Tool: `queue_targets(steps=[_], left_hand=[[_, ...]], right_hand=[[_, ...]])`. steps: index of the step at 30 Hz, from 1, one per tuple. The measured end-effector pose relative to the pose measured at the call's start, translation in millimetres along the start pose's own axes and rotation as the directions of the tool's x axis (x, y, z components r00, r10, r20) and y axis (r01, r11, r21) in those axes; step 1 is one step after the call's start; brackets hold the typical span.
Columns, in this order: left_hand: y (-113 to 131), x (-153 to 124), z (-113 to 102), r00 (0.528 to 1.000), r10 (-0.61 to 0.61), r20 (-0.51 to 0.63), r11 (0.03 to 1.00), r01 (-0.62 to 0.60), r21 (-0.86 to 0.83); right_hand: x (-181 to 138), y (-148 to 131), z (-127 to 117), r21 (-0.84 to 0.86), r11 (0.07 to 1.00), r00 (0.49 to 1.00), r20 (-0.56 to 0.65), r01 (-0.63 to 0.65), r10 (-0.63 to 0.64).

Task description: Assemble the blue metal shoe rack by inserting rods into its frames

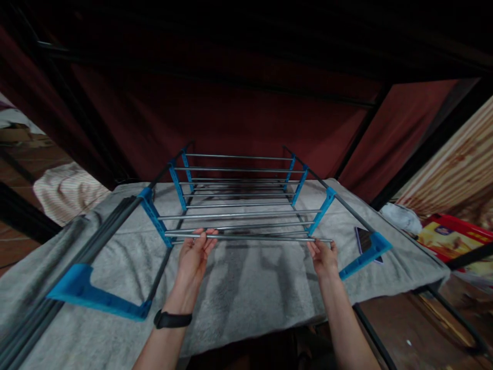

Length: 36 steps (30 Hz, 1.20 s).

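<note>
A thin grey metal rod [254, 238] runs level across the front of a partly built rack. Near its left end my left hand [194, 254] pinches it; a black band is on that wrist. My right hand [324, 255] grips the rod close to its right end. Behind it, the rack's metal bars [239, 215] span between blue plastic brackets [154, 218] on the left and matching brackets [322, 210] on the right. Two nearer brackets, one at left [100, 297] and one at right [365, 255], have no crossbars between them. Whether the rod's ends touch a bracket, I cannot tell.
A grey blanket [250, 288] covers the surface under the rack. Several dark tubes [111, 223] lie along the left side. At right are a phone [364, 240] and a red and yellow packet [450, 241]. Dark red curtains [231, 113] hang behind a black frame.
</note>
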<state>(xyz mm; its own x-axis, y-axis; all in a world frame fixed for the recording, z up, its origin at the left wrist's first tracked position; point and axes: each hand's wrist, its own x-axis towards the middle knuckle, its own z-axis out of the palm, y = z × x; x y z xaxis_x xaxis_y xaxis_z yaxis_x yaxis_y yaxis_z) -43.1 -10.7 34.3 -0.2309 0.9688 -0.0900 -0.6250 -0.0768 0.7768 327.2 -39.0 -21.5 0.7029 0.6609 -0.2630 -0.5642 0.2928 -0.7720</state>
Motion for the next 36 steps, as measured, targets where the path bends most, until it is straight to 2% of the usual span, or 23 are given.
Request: queue_targets(steps=[6,12,18,22,26,29,33,36], left_hand=[[-11.4,-13.1,23.6,0.992,0.033,0.118,0.998,-0.038,0.045],[-9.4,-25.0,45.2,0.981,0.077,0.180,0.990,-0.096,0.101],[-16.7,-42.0,67.8,0.949,0.141,0.281,0.967,-0.193,0.167],[-0.5,-55.0,79.3,0.912,0.232,0.339,0.923,-0.316,0.217],[41.2,-68.9,85.2,0.848,0.387,0.363,0.854,-0.478,0.207],[65.9,-80.3,85.9,0.817,0.433,0.381,0.754,-0.560,0.344],[73.4,-93.1,87.4,0.751,0.407,0.521,0.533,-0.658,0.532],[67.9,-99.7,90.9,0.704,0.340,0.623,0.488,-0.698,0.523]], right_hand=[[2.3,6.7,-7.2,-0.033,0.999,1.000,0.013,-0.017,0.018],[1.7,17.0,-13.1,-0.050,0.989,0.990,0.005,-0.140,0.140],[-25.6,36.3,2.4,-0.136,0.952,0.956,0.067,-0.274,0.285],[-47.3,47.4,14.5,-0.314,0.891,0.913,0.136,-0.329,0.385],[-58.8,46.2,22.5,-0.467,0.850,0.909,0.196,-0.243,0.367],[-62.6,40.4,29.2,-0.467,0.866,0.909,0.258,-0.180,0.328],[-63.9,33.5,38.2,-0.394,0.897,0.904,0.281,-0.198,0.323],[-63.0,26.4,43.4,-0.358,0.920,0.922,0.278,-0.163,0.271]])
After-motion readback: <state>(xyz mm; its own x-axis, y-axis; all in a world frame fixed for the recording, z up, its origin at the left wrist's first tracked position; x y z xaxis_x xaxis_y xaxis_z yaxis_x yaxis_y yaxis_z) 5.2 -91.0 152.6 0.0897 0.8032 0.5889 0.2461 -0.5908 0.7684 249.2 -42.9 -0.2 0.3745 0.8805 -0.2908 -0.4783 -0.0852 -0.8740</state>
